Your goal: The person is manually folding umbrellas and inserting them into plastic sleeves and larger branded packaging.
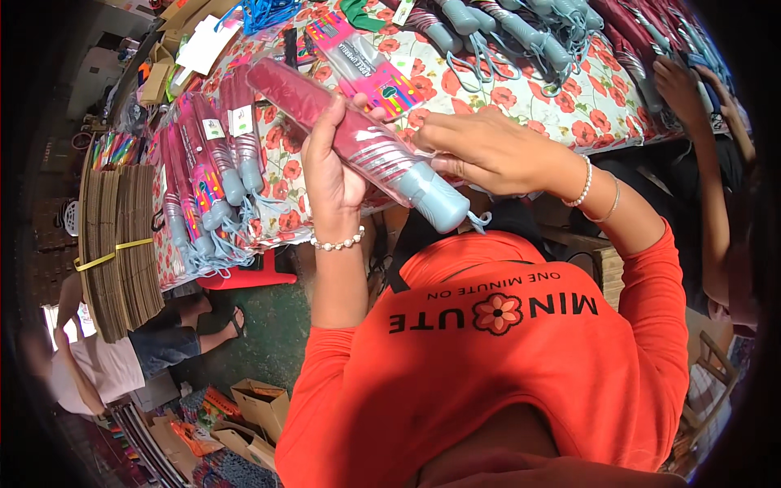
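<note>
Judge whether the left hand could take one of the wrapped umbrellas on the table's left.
Probably not as things stand: the left hand is holding a maroon umbrella. Nothing seems to block the way, though; the wrapped umbrellas lie close on its left.

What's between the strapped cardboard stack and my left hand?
Maroon umbrellas with light-blue handles, lying on the floral tablecloth, in the head view.

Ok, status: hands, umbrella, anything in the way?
Left hand gripping plastic-wrapped dark red umbrella, blue-grey handle nearest wearer. Right hand at its side near the handle, grip unclear. Pink-printed packaging on flowered tablecloth behind; nothing seen blocking.
</note>
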Demonstrator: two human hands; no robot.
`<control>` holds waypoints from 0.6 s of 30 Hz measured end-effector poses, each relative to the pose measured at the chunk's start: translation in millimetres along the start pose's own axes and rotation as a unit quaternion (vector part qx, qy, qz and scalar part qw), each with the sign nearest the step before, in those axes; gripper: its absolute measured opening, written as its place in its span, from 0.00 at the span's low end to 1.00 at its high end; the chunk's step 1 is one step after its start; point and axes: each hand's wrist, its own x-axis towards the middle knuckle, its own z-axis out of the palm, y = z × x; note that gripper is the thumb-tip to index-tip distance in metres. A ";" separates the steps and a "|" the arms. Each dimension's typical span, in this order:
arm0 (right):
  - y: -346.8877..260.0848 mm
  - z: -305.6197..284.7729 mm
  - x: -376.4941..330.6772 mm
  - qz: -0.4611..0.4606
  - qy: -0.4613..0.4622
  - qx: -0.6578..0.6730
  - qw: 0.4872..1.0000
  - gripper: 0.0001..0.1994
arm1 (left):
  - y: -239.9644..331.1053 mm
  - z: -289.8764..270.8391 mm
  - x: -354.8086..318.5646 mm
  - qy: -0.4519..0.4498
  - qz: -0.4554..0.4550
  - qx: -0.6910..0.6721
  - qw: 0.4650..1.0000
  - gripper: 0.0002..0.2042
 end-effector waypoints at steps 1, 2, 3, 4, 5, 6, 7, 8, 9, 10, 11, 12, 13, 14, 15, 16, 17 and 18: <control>2.6 3.4 0.5 -0.031 0.037 -0.055 0.997 0.12 | -2.1 -2.1 0.7 -0.003 -0.004 0.010 1.000 0.12; 4.8 6.3 0.9 -0.061 0.073 -0.109 0.989 0.12 | -4.0 -3.8 1.2 -0.006 -0.008 0.020 1.000 0.13; 5.9 7.5 1.1 -0.091 0.109 -0.163 0.976 0.12 | -5.2 -4.3 1.4 -0.010 -0.013 0.030 0.999 0.13; 6.1 7.4 1.7 -0.091 0.109 -0.164 0.976 0.12 | -5.4 -3.2 1.5 -0.010 -0.012 0.029 0.999 0.13; 5.6 7.4 1.7 -0.083 0.112 -0.151 0.979 0.12 | -5.5 -1.4 1.1 -0.002 -0.001 0.021 1.000 0.13; 4.8 7.5 1.5 -0.074 0.115 -0.139 0.981 0.11 | -5.5 0.6 0.4 0.005 0.010 0.013 1.000 0.12; 4.2 7.6 1.0 -0.065 0.118 -0.126 0.983 0.11 | -5.5 2.5 -0.1 0.012 0.020 0.005 1.000 0.12; 4.1 7.6 0.6 -0.055 0.121 -0.114 0.985 0.11 | -5.8 3.5 0.1 0.020 0.030 -0.003 0.999 0.12; 5.1 9.0 -0.7 -0.055 0.120 -0.115 0.985 0.11 | -5.0 2.7 0.2 0.019 0.031 -0.004 0.999 0.12; 8.0 11.7 -3.4 -0.011 0.126 -0.041 0.991 0.11 | -3.0 0.9 0.8 0.014 0.041 0.001 0.999 0.12; 11.4 14.9 -6.6 0.033 0.131 0.033 0.990 0.12 | -0.5 -1.3 1.5 0.009 0.052 0.006 0.999 0.12; 14.0 17.6 -9.3 0.077 0.135 0.107 0.982 0.13 | 1.6 -3.3 1.9 0.004 0.062 0.011 0.998 0.13; 14.6 19.0 -10.4 0.120 0.138 0.180 0.967 0.13 | 2.6 -4.3 1.7 0.000 0.073 0.017 0.997 0.13; 8.8 21.4 -6.7 0.162 0.171 0.374 0.897 0.17 | 2.5 -4.6 1.8 0.000 0.074 0.016 0.997 0.13; 1.2 24.8 -3.9 0.197 0.197 0.550 0.787 0.21 | 2.5 -4.5 1.3 0.006 0.090 0.039 0.995 0.13; -0.9 30.4 -8.1 0.198 0.199 0.549 0.787 0.21 | 2.0 -2.7 1.5 0.010 0.105 0.062 0.993 0.14; -1.0 39.4 -13.2 0.217 0.127 0.570 0.782 0.23 | 1.6 -0.7 1.5 0.014 0.119 0.086 0.989 0.14; -2.3 44.5 -17.0 0.235 0.054 0.587 0.773 0.24 | 1.6 1.4 1.7 0.018 0.134 0.109 0.985 0.14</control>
